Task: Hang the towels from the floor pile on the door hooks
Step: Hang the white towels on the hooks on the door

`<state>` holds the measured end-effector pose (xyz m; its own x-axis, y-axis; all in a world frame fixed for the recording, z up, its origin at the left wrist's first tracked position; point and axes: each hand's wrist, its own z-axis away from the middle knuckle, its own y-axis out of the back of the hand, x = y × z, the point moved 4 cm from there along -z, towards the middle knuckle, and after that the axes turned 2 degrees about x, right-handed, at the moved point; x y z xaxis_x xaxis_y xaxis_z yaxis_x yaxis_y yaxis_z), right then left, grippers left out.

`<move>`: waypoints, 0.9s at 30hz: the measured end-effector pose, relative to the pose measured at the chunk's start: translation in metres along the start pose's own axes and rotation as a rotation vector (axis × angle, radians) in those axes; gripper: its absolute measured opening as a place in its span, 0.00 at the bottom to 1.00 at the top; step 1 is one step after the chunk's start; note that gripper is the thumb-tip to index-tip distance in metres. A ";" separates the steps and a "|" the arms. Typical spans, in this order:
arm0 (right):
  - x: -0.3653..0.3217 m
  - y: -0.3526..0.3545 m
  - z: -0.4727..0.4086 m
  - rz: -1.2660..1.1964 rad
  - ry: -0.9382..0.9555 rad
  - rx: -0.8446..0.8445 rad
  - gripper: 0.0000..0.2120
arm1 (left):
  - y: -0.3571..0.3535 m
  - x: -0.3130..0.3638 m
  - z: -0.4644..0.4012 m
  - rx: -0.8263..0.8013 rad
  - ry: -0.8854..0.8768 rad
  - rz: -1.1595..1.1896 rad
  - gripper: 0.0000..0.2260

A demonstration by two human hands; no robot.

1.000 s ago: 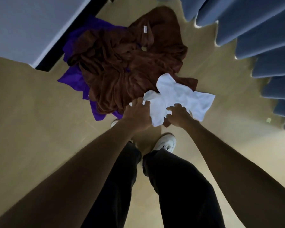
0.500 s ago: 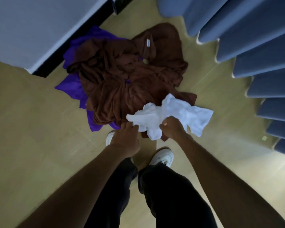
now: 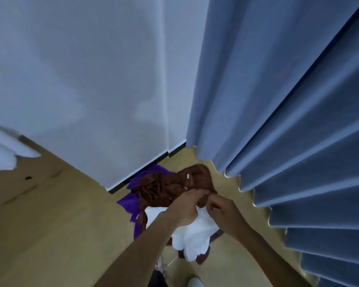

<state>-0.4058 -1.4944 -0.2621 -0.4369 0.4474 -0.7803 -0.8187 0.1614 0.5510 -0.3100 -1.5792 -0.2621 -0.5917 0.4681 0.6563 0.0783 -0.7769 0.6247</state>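
Both my hands hold a white towel (image 3: 193,235) up in front of me. My left hand (image 3: 184,206) pinches its top edge and my right hand (image 3: 220,210) grips the edge right beside it, so the cloth hangs down below them. Under it on the wooden floor lies the pile: a crumpled brown towel (image 3: 164,187) on top of a purple towel (image 3: 131,201). No door hooks are visible.
A white wall panel (image 3: 91,79) with a dark skirting fills the left and centre. Blue pleated curtains (image 3: 298,121) hang on the right down to the floor. A white cloth (image 3: 2,154) hangs at the far left edge. My white shoe (image 3: 195,282) shows at the bottom.
I have lifted the white towel off the pile and straightened up. The view has swung up from the floor towards the wall and curtain, and my hands have come closer together.
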 end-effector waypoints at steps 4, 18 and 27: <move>-0.095 0.050 0.024 -0.065 0.310 -0.041 0.08 | 0.063 0.059 0.033 0.058 -0.083 -0.100 0.12; -0.321 0.101 0.081 -0.128 0.711 -0.080 0.12 | 0.193 0.091 0.211 0.573 0.210 -0.213 0.05; -0.412 0.076 0.096 -0.388 0.807 0.003 0.09 | 0.213 0.008 0.326 0.749 0.377 -0.111 0.11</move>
<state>-0.2526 -1.5816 0.1299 -0.2599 -0.3936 -0.8818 -0.9628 0.1756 0.2054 -0.0369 -1.6037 0.0138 -0.8451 0.2495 0.4727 0.4365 -0.1883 0.8798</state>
